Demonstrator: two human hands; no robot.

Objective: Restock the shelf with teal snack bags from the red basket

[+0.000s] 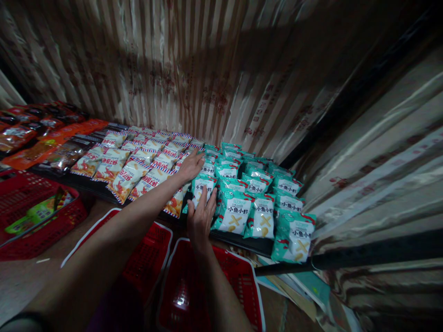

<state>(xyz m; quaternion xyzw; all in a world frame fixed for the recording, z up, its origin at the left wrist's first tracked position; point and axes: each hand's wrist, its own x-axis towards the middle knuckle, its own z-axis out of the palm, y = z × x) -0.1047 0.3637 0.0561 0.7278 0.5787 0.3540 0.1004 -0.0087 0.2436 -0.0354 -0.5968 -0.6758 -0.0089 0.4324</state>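
Note:
My left hand [191, 166] reaches across to the line where white-and-red snack bags [129, 177] meet green snack bags [233, 212]. Its fingers are stretched out over the bags near the back, and nothing shows in its grasp. Nearer the front, my right hand [201, 217] is held upright with its fingers extended against the face of a green-and-white bag [204, 185] at the left end of the green group. The hand partly covers this bag. Both kinds of bag stand or lean in close rows on a black shelf [238, 242].
Orange-and-dark snack packs [51, 143] lie at the shelf's left. Below stand a red basket [74, 216] holding green packs, plus two red baskets with white rims, one at the centre [169, 242] and one at the right [256, 286]. Striped curtains [194, 69] hang behind; a dark pole [332, 106] slants at right.

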